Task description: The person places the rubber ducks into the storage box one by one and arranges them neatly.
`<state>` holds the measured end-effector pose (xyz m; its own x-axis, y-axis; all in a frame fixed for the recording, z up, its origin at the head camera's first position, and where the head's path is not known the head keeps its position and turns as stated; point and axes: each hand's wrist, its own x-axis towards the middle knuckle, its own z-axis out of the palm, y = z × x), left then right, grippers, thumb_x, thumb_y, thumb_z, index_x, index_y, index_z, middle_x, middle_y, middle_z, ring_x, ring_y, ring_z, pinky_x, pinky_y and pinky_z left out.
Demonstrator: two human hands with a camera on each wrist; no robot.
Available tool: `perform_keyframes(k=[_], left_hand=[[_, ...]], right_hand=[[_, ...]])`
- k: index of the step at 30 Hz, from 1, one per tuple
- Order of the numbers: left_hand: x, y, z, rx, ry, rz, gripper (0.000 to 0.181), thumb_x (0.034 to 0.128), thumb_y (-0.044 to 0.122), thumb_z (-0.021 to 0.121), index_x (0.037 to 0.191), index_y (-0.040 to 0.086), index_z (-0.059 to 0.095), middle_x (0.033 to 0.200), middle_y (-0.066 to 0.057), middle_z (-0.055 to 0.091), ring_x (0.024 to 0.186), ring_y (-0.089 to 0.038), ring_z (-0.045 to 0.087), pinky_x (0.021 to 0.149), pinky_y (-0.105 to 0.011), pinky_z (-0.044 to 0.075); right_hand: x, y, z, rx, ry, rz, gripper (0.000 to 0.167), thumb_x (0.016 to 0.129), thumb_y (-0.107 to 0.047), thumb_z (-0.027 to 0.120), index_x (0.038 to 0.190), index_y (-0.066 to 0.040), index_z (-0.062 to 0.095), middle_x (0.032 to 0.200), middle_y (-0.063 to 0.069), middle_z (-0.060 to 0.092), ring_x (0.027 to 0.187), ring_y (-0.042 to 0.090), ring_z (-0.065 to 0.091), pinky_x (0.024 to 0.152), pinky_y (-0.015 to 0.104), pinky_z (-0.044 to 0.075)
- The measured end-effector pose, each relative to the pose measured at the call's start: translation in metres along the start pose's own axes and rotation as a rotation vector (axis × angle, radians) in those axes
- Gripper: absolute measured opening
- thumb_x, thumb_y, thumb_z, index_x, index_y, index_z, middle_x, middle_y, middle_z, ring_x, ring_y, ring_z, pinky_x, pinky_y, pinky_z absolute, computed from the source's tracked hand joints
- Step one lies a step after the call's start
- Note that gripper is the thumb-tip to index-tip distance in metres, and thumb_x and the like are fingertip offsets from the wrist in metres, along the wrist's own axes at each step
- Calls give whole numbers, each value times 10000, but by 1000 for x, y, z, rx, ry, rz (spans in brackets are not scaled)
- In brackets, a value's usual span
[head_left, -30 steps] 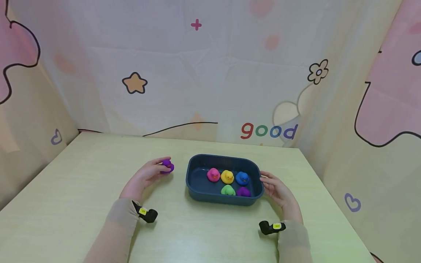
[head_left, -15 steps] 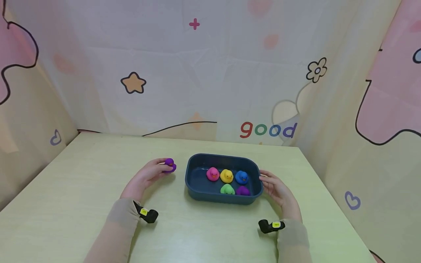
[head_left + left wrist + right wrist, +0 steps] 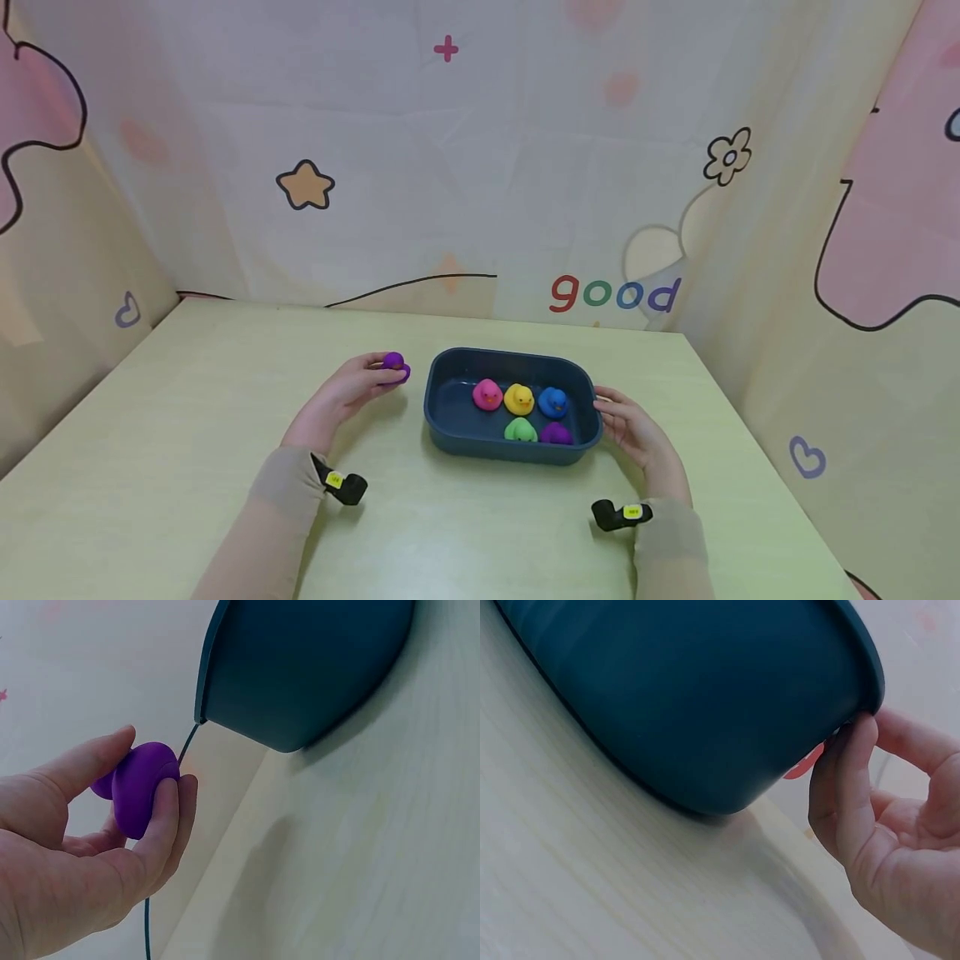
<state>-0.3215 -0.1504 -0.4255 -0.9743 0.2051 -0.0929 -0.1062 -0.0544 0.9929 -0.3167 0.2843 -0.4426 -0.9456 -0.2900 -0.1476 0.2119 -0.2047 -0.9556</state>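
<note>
In the head view my left hand pinches a purple toy duck between thumb and fingers. The left wrist view shows that duck raised above the table, apart from the dark blue bin. My right hand is at the bin's right end, its fingertips touching the wall near the rim; the right wrist view shows the bent fingers there. Inside the bin sit a pink duck, a yellow duck, a blue duck, a green duck and another purple duck.
The bin stands on a pale wooden table. A printed cloth backdrop rises behind the table and along both sides. Each wrist carries a black camera mount, the left mount and the right mount.
My left hand has lifted the purple duck slightly and brought it right, closer to the bin. The right hand, the bin and the ducks inside stay where they were.
</note>
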Motion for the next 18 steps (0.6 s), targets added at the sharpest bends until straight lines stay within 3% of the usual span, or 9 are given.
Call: perform_keyframes(k=[10,18], left_hand=[[7,15,19,-12,-29,32,565,951,-15,561,1427,-152,290,1401,-328,430,986,-97,627,1058,-342,432],[9,28,42,14,-49,28,571,954,2,572,1444,-110,301,1416,-299,410,1190,-276,574,1075,-389,409]], right_hand=[[-1,-1,-1,18,2,3,241,1026,-22,399,1257,-82,424,947,-55,689,814,31,673,727,152,548],[0,0,-1,40,-14,-1,231,1023,0,381,1235,-77,433,947,-46,693,816,38,678,721,154,549]])
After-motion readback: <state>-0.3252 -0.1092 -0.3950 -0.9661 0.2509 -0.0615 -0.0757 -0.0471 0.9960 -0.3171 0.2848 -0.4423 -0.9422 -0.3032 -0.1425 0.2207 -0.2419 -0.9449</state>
